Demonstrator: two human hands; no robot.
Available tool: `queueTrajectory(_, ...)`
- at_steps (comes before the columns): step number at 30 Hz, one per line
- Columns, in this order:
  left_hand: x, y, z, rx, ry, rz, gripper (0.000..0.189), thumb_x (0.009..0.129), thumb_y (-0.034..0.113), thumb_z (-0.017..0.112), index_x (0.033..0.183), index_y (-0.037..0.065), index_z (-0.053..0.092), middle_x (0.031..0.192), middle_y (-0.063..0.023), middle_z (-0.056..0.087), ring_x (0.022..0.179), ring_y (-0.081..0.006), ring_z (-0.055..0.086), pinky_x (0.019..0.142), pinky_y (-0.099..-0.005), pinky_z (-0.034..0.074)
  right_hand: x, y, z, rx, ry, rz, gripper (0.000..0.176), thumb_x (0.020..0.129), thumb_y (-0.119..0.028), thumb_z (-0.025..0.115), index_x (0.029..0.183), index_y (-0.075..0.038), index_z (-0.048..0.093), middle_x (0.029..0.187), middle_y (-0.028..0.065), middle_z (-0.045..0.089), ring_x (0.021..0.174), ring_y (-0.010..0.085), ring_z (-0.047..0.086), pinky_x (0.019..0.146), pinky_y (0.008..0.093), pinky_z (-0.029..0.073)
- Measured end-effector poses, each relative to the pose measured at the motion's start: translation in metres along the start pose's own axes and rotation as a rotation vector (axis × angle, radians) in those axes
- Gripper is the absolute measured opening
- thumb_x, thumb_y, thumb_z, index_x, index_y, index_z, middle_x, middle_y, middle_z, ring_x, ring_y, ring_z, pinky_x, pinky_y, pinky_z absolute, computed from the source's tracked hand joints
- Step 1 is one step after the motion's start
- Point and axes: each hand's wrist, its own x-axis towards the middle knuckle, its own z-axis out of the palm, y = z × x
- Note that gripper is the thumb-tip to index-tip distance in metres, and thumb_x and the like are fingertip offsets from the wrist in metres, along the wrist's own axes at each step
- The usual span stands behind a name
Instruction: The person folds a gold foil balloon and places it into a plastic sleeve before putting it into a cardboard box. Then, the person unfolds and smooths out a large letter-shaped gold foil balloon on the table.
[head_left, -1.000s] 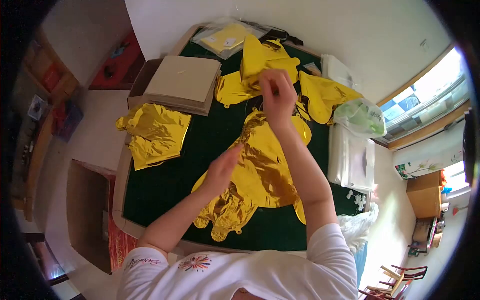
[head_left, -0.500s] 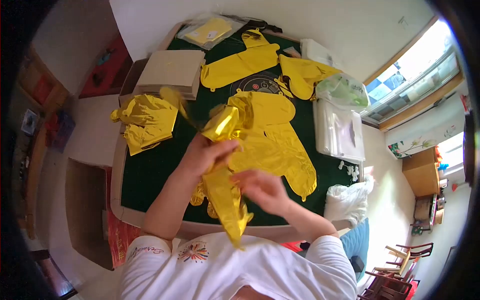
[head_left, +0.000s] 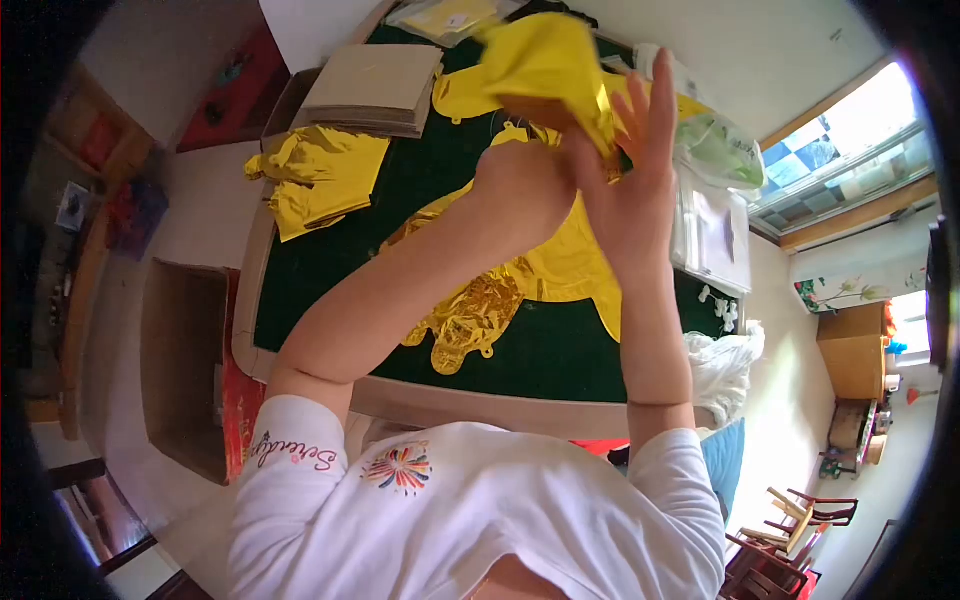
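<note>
My left hand (head_left: 525,185) is closed around a gold foil balloon (head_left: 540,60), uninflated and blurred by motion, raised over the far part of the table. Right beside it stands my right hand (head_left: 635,200), upright with the fingers stretched and apart, overlapping the foil's right edge in this view. Below both hands, a large flat gold foil balloon (head_left: 570,260) lies on the dark green tabletop (head_left: 320,285), partly hidden by my left forearm. A crinkled gold foil piece (head_left: 465,315) sits nearer to me.
At the left lie folded gold foil sheets (head_left: 335,175), with a stack of cardboard (head_left: 375,85) behind. Clear plastic packs (head_left: 715,235), a greenish plastic bag (head_left: 720,150) and a white bag (head_left: 725,365) line the right side. An open cardboard box (head_left: 185,360) stands beside the table.
Both hands have moved away from my chest to the far part of the table, lifting the gold balloon along. My right hand has spread its fingers upright. The view has shifted slightly.
</note>
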Motion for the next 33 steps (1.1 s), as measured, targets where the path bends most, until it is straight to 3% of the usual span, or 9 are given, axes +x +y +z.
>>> queueTrajectory(3,0.012,-0.007,0.008,-0.055,-0.168,-0.124,0.076,0.085,0.018,0.056,0.147,0.002,0.015,0.082,-0.0169,0.068,0.079,-0.0333,0.067,0.067,-0.0412,0.054,0.011,0.026,0.002,0.107,-0.008,0.118,0.045,0.092,-0.004,0.056,0.136,-0.003,0.045,0.113,0.0113,0.062,0.092,0.0101,0.06,0.072,0.0211,0.047)
queueTrajectory(8,0.019,-0.056,0.063,-0.94,0.023,-0.022,0.075,0.088,0.031,0.065,0.146,0.005,0.025,0.114,-0.0087,0.064,0.085,-0.029,0.067,0.076,-0.0415,0.054,0.014,0.09,0.003,0.675,0.314,0.636,0.035,0.091,-0.001,0.056,0.125,-0.001,0.051,0.1,0.0057,0.062,0.085,0.01,0.059,0.067,0.0231,0.047)
queueTrajectory(9,0.008,-0.054,0.041,-1.087,-0.291,-0.432,0.076,0.086,0.033,0.068,0.144,0.005,0.028,0.121,-0.0045,0.059,0.089,-0.0196,0.066,0.074,-0.0354,0.055,0.017,0.095,-0.002,0.766,0.41,0.619,0.029,0.09,-0.002,0.056,0.119,-0.002,0.053,0.096,0.0046,0.061,0.085,0.0124,0.059,0.064,0.025,0.047)
queueTrajectory(12,-0.021,-0.071,0.057,-1.63,-0.489,-0.346,0.063,0.087,0.028,0.067,0.138,0.004,0.039,0.118,-0.0072,0.061,0.089,-0.0141,0.065,0.07,-0.0288,0.055,0.014,0.131,-0.024,0.821,0.504,0.78,0.03,0.089,-0.002,0.056,0.119,-0.003,0.05,0.099,0.0083,0.061,0.084,0.019,0.062,0.066,0.032,0.052)
queueTrajectory(22,-0.036,-0.021,0.08,-1.436,-0.586,-0.259,0.032,0.087,0.016,0.065,0.116,0.004,0.058,0.098,-0.0026,0.066,0.085,-0.0117,0.059,0.075,-0.0243,0.046,0.018,0.161,-0.037,0.957,0.559,0.827,0.021,0.093,-0.009,0.05,0.112,0.0,0.054,0.108,0.0113,0.061,0.098,0.0228,0.061,0.083,0.0367,0.052)
queueTrajectory(24,-0.042,-0.009,0.09,-1.49,-0.528,-0.213,0.028,0.083,0.013,0.069,0.108,0.006,0.059,0.091,-0.0024,0.064,0.079,-0.0142,0.059,0.07,-0.0261,0.046,0.028,0.171,-0.053,1.015,0.456,0.839,0.034,0.093,-0.023,0.051,0.113,0.003,0.058,0.117,0.0154,0.062,0.105,0.0254,0.06,0.093,0.0383,0.049)
queueTrajectory(29,-0.09,0.015,0.07,-0.413,0.718,0.473,0.024,0.07,0.005,0.071,0.09,0.013,0.062,0.088,-0.0011,0.06,0.075,-0.02,0.054,0.069,-0.0324,0.042,-0.002,0.131,-0.127,1.448,0.459,0.298,0.047,0.083,-0.014,0.054,0.127,0.003,0.048,0.127,0.0167,0.054,0.118,0.0299,0.052,0.1,0.0471,0.043)
queueTrajectory(30,-0.1,0.019,0.066,-0.333,0.779,0.563,0.02,0.07,0.007,0.071,0.087,0.014,0.063,0.093,-0.0001,0.061,0.078,-0.0183,0.053,0.07,-0.0321,0.041,-0.002,0.115,-0.121,1.885,-0.094,-0.066,0.042,0.086,-0.013,0.053,0.125,0.0,0.05,0.112,0.0104,0.061,0.103,0.0221,0.06,0.087,0.038,0.051)
queueTrajectory(33,-0.121,0.02,0.069,-0.272,0.826,0.646,0.015,0.071,0.01,0.07,0.084,0.014,0.065,0.1,0.0009,0.062,0.082,-0.0163,0.053,0.071,-0.0312,0.04,-0.02,0.109,-0.133,2.082,0.148,0.155,0.024,0.089,-0.005,0.054,0.112,-0.001,0.054,0.071,-0.0009,0.054,0.058,0.0113,0.055,0.056,0.0222,0.048)
